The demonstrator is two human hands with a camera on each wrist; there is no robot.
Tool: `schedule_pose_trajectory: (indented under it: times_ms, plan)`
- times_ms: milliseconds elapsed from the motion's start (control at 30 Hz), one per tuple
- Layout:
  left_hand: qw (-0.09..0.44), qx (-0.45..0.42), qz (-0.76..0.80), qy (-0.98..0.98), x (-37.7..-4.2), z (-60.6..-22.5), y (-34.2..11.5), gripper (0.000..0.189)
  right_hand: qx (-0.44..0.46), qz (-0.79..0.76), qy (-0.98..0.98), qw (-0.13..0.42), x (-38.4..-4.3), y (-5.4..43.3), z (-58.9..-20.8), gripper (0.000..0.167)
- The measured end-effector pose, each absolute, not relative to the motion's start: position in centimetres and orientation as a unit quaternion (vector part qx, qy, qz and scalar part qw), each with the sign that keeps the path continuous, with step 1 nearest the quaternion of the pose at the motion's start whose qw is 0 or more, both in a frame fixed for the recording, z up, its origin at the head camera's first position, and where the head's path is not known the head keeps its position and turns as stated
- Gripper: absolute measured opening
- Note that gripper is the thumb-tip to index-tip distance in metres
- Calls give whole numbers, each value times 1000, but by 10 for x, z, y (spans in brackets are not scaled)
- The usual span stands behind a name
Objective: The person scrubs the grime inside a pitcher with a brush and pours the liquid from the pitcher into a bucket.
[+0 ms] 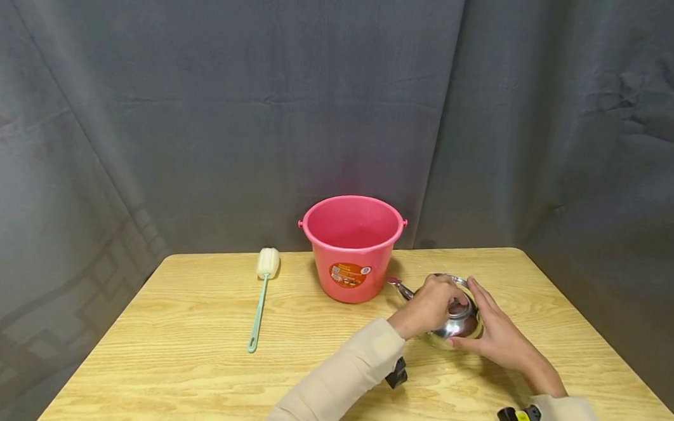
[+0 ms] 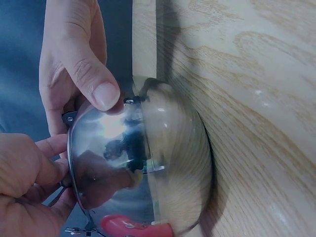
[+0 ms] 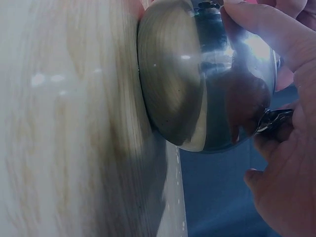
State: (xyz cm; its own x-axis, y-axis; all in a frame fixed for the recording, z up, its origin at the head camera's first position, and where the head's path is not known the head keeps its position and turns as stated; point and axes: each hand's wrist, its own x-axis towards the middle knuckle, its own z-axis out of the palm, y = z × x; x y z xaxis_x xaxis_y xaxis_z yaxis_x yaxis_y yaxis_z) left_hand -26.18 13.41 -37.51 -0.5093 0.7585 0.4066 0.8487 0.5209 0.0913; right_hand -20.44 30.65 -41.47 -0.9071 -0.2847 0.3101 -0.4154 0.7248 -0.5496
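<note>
A shiny metal kettle [image 1: 462, 325] stands on the table at right, its short spout with a red tip [image 1: 393, 281] pointing left. My left hand [image 1: 432, 304] reaches over the top and pinches the knob of the kettle's lid [image 1: 459, 311]. From the right side my right hand [image 1: 499, 333] holds the kettle's body, thumb on the near side and fingers on the far side. In the left wrist view the right thumb [image 2: 98, 89] presses the polished wall. The lid sits on the kettle; the left fingers partly hide it.
A pink bucket [image 1: 351, 237] with an orange label stands behind the kettle, near the table's back edge. Further left lies a sponge brush [image 1: 260, 302] with a pale green handle. Grey curtains [image 1: 262, 105] hang behind the wooden table [image 1: 192, 355].
</note>
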Motion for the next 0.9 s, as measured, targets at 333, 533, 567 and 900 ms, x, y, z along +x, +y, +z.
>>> schedule_pose_trajectory:
  times_ms: [333, 533, 567, 900]
  plan:
    - [151, -466, -136, -861, -261, -375, 135, 23, 188, 314, -924, 112, -203, 306, -413, 105]
    - [149, -464, -143, -862, -260, -378, 134, 19, 194, 325, -920, 103, -201, 305, -413, 95]
    - [150, -464, -145, -861, -260, -379, 133, 18, 195, 329, -919, 100, -200, 305, -413, 94]
    - [162, -466, -161, -855, -261, -379, 133, 25, 174, 377, -906, 77, -200, 304, -409, 76]
